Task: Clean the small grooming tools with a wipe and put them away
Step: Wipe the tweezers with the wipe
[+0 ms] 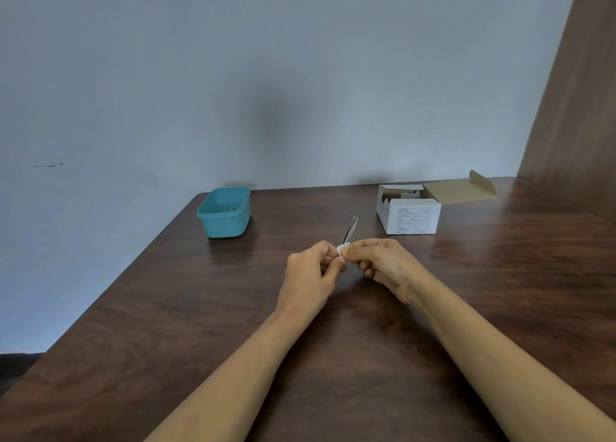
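Tweezers [351,230] held above the counter [466,291], tips pointing far. My left hand [313,263] pinches the wipe [341,249] at their near end; my right hand [378,263] pinches the handle. I would draw the wipe tipward, firmly.

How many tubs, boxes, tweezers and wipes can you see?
Teal tub: 1
White cardboard box: 1
Tweezers: 1
White wipe: 1
Total: 4
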